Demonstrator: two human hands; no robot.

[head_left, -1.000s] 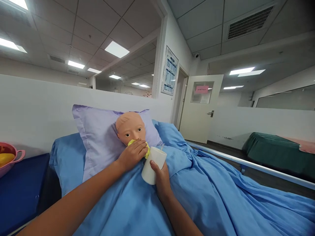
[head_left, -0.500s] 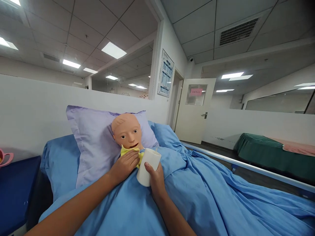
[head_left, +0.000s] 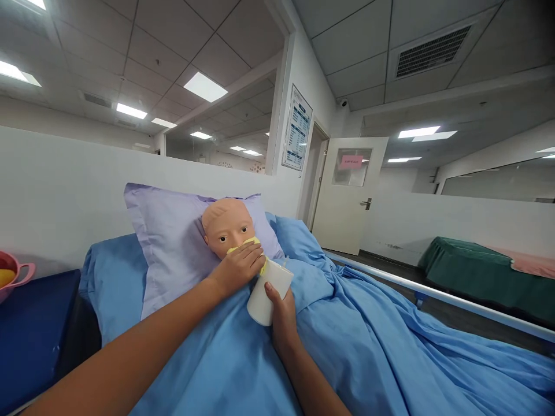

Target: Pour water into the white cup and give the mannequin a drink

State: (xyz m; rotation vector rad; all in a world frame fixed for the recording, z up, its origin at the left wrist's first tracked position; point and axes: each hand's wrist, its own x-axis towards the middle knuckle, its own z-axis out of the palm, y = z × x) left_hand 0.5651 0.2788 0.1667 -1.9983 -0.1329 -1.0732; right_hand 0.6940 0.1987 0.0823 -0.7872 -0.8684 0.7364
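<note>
A manikin (head_left: 226, 216) lies in the bed, its head against a lilac pillow (head_left: 173, 231). My left hand (head_left: 240, 268) presses a yellow cloth (head_left: 255, 240) over the manikin's mouth, and its fingers cover most of the cloth. In my right hand (head_left: 284, 318) is a white cup (head_left: 269, 292), tilted, with the thumb on its near side and the other fingers hidden behind it. A thin pale straw-like tip (head_left: 285, 262) shows at the cup's rim. The cup is close beside my left hand, over the blue quilt (head_left: 347, 329).
A dark blue bedside table (head_left: 34, 329) stands at the left, with a pink basin (head_left: 19, 271) holding something yellow. A bed rail (head_left: 433, 294) runs along the far side. Behind it are a green-covered bed (head_left: 463, 271) and an open door (head_left: 347, 202).
My left hand has moved the yellow cloth up and right, from the manikin's chin onto its mouth, which is now covered. The cup stays in my right hand. The view has shifted slightly left.
</note>
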